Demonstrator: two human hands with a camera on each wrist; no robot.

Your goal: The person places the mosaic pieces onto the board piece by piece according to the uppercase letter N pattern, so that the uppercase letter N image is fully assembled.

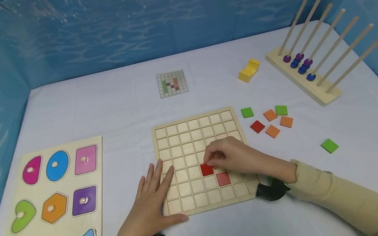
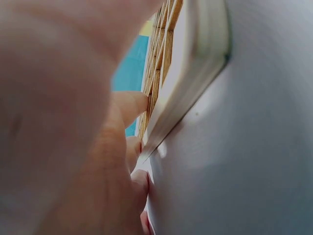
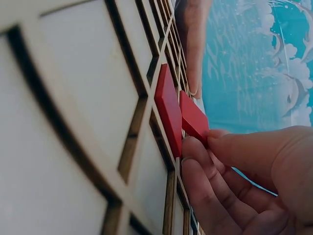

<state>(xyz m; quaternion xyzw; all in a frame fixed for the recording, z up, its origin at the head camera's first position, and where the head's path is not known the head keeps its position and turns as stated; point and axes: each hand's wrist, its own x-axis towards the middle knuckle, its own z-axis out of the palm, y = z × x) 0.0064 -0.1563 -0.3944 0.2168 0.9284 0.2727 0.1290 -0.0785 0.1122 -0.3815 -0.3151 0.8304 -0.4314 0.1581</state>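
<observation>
Covering the desk (image 1: 126, 108), a white cloth meets blue, sea-printed hangings (image 1: 171, 15) at the back and both sides. From where I stand, the layout reads left to right: a shape board (image 1: 68, 228) with nine knobbed pieces; a small pattern card (image 1: 172, 83) behind a wooden grid board (image 1: 185, 137); a yellow block (image 1: 249, 70); seven loose tiles (image 1: 273, 131) in green, red and orange; and a seven-rod rack (image 1: 292, 72) with purple and blue beads low on some rods.

The left wrist view exposes the side wall of the grid board, which the head view shows mostly from above. The right wrist view reveals the tilt of the held red tile (image 3: 194, 117); from overhead it appears nearly flat.

The left hand (image 1: 149, 207) is spread wide at the left border of the grid board, forefinger over the cells, thumb by the near edge. The right hand (image 1: 227, 153) is narrowed to a pinch, the held red tile between thumb and fingertips, over the grid's middle. A second red tile (image 1: 223, 178) occupies a cell diagonally nearer the person, just beside those fingers.
</observation>
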